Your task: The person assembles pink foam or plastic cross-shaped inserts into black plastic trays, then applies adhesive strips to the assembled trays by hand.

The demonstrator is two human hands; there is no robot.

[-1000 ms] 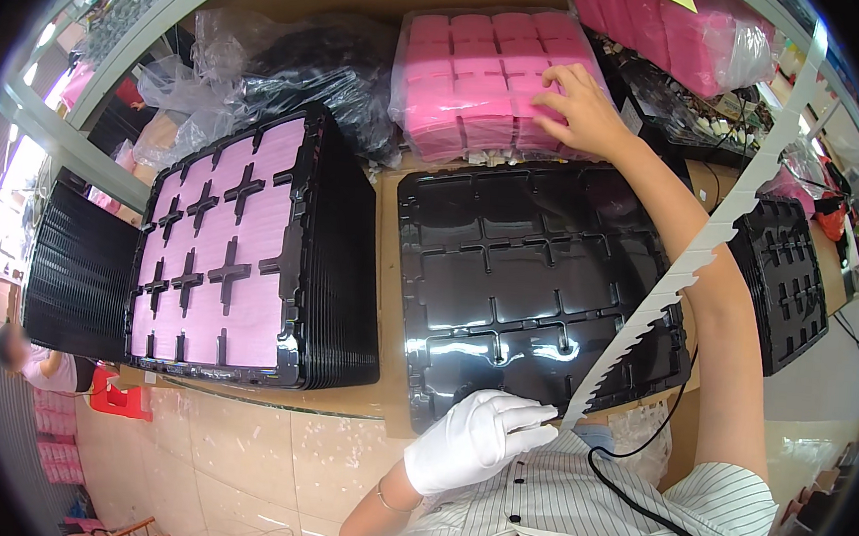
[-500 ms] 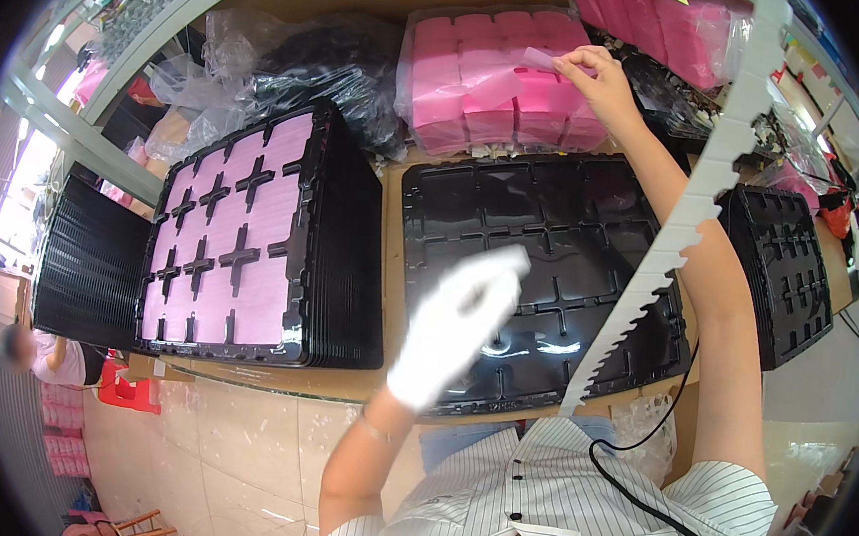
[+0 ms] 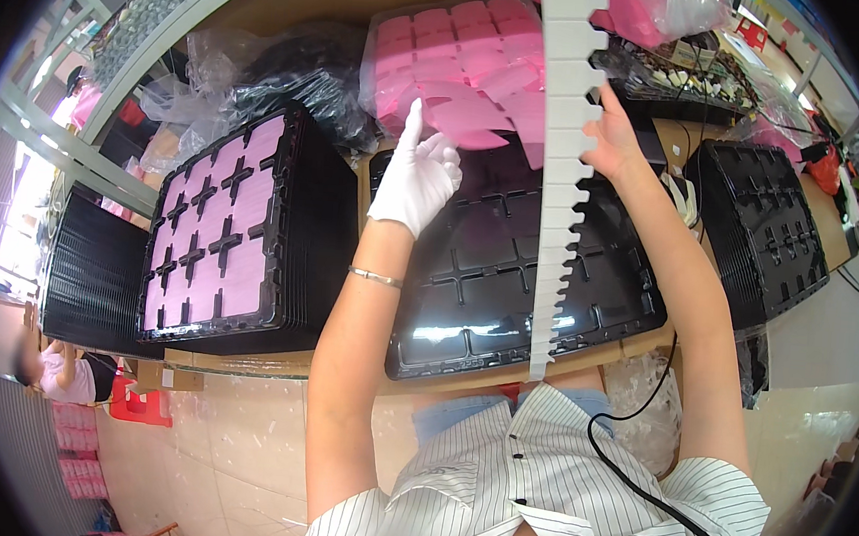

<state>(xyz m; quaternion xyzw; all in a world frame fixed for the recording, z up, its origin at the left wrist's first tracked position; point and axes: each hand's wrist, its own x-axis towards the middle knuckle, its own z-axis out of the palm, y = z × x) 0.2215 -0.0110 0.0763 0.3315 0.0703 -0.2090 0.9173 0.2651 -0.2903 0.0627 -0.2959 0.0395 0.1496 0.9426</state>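
My left hand, in a white glove, is raised over the left far part of a black compartment tray. One finger points up and the others are loosely bent, apart, with nothing seen in them. Close by, thin pink sheets hang loose in front of a bagged stack of pink sheets, partly over the tray's far edge. My bare right hand is lifted right of these sheets. A white toothed strip, upright before the camera, covers its fingertips, so its hold on a sheet cannot be seen.
Left stands a tall stack of black trays, its top lined with pale pink sheets. More black trays stand at the right. Clear and dark plastic bags lie behind. A black cable crosses my front. A person sits far left.
My left hand has moved up and away from the tray's middle toward the pink sheets. The right hand has come lower and nearer. Pink sheets now hang over the tray's far edge.
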